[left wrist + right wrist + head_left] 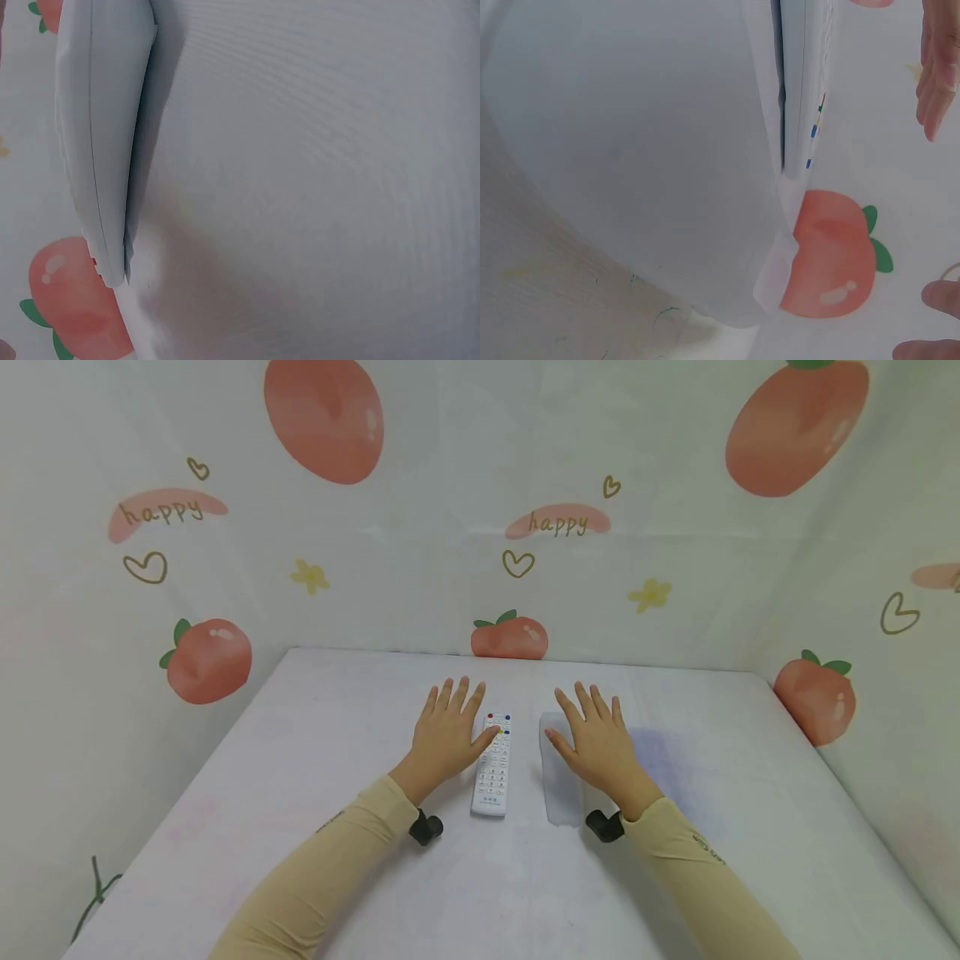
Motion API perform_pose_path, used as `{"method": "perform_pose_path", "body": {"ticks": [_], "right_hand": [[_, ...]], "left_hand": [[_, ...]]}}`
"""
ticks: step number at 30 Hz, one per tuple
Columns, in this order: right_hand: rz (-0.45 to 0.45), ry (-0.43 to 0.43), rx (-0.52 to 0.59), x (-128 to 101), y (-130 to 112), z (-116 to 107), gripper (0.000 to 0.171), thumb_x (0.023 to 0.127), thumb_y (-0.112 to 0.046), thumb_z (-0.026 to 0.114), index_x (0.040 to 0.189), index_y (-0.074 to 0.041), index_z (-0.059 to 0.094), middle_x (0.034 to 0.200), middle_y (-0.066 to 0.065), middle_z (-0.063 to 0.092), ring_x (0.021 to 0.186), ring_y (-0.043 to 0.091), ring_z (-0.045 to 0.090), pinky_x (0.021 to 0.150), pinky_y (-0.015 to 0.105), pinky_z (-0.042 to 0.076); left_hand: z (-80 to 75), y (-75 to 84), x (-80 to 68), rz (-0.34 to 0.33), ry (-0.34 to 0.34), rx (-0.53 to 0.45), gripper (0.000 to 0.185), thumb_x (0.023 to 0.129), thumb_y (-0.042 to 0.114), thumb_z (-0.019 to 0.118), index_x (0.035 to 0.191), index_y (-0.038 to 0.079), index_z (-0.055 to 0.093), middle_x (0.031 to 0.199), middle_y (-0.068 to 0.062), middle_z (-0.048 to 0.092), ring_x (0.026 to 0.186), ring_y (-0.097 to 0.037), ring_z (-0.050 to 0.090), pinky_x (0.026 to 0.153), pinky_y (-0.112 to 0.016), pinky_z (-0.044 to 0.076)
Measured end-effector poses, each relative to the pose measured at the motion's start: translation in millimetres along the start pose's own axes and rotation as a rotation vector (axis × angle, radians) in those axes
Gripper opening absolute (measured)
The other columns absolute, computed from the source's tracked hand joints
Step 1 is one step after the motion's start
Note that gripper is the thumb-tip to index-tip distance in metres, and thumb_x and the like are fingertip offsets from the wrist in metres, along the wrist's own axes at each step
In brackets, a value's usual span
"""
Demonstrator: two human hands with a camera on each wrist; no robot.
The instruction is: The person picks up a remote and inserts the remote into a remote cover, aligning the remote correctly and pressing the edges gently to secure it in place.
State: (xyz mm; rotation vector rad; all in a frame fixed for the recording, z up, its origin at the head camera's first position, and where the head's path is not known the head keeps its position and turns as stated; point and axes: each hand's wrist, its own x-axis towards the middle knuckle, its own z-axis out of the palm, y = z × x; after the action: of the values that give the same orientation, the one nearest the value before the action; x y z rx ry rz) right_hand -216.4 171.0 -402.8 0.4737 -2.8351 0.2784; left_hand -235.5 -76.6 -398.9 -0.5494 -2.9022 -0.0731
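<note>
At centre frame, a white remote control (492, 766) lies flat on the table (315, 760). The left hand (446, 737) rests flat beside it, fingers straight, thumb touching. The right hand (597, 742) lies flat, grasping nothing. Nothing is lifted yet.

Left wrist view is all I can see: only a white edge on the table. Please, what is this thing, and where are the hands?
Observer: It is a white remote with coloured buttons, lying face up on the table.
Operator: Does the left hand hold it?
Observer: No. The left hand lies flat beside it, fingers straight; the thumb touches its edge.
Operator: And the right hand?
Observer: The right hand also lies flat, with its thumb side on a pale flat piece to the right of the remote. I cannot tell what that piece is.
</note>
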Motion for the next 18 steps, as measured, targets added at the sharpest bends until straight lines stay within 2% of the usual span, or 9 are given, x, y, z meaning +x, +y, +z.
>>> {"method": "perform_pose_path", "body": {"ticks": [5, 10, 12, 15, 18], "right_hand": [[-0.005, 0.001, 0.000, 0.5, 0.3, -1.5, 0.065, 0.098, -0.050, 0.046, 0.151, -0.014, 0.034, 0.154, 0.023, 0.029, 0.143, 0.044, 0.022, 0.114, 0.065, 0.013], [-0.020, -0.011, 0.007, 0.0, 0.0, -3.8, 0.059, 0.098, -0.044, 0.050, 0.145, -0.009, 0.043, 0.148, 0.024, 0.040, 0.139, 0.044, 0.033, 0.112, 0.063, 0.023], [-0.028, -0.015, 0.013, -1.0, 0.1, -4.3, 0.053, 0.098, -0.039, 0.054, 0.139, -0.006, 0.049, 0.142, 0.024, 0.048, 0.133, 0.042, 0.042, 0.110, 0.060, 0.031], [-0.025, -0.021, 0.028, -3.4, -0.1, -4.6, 0.043, 0.096, -0.031, 0.059, 0.129, -0.004, 0.057, 0.129, 0.020, 0.059, 0.118, 0.038, 0.057, 0.098, 0.052, 0.046], [-0.001, -0.038, 0.059, -5.6, -0.4, -5.1, 0.033, 0.095, -0.027, 0.061, 0.120, -0.005, 0.063, 0.116, 0.015, 0.066, 0.095, 0.032, 0.066, 0.076, 0.044, 0.055]], "left_hand": [[-1.0, -0.1, -0.4, -0.003, -0.015, -0.015, 0.073, 0.097, 0.061, 0.037, 0.154, 0.017, 0.025, 0.158, -0.014, 0.026, 0.146, -0.036, 0.021, 0.120, -0.050, 0.014], [-3.3, 0.3, -1.8, -0.010, -0.047, -0.081, 0.065, 0.098, 0.055, 0.043, 0.145, 0.011, 0.043, 0.148, -0.016, 0.043, 0.140, -0.033, 0.036, 0.118, -0.046, 0.025], [-4.4, 0.9, -1.9, -0.022, -0.062, -0.113, 0.058, 0.097, 0.049, 0.048, 0.138, 0.009, 0.051, 0.139, -0.014, 0.053, 0.132, -0.031, 0.047, 0.110, -0.044, 0.038], [-5.8, 1.6, -1.7, -0.057, -0.090, -0.165, 0.047, 0.097, 0.042, 0.053, 0.129, 0.009, 0.059, 0.126, -0.010, 0.063, 0.114, -0.027, 0.061, 0.090, -0.042, 0.053], [-5.8, 1.9, -1.1, -0.095, -0.126, -0.213, 0.040, 0.096, 0.038, 0.055, 0.125, 0.012, 0.062, 0.119, -0.008, 0.067, 0.093, -0.021, 0.065, 0.069, -0.035, 0.056]]}}
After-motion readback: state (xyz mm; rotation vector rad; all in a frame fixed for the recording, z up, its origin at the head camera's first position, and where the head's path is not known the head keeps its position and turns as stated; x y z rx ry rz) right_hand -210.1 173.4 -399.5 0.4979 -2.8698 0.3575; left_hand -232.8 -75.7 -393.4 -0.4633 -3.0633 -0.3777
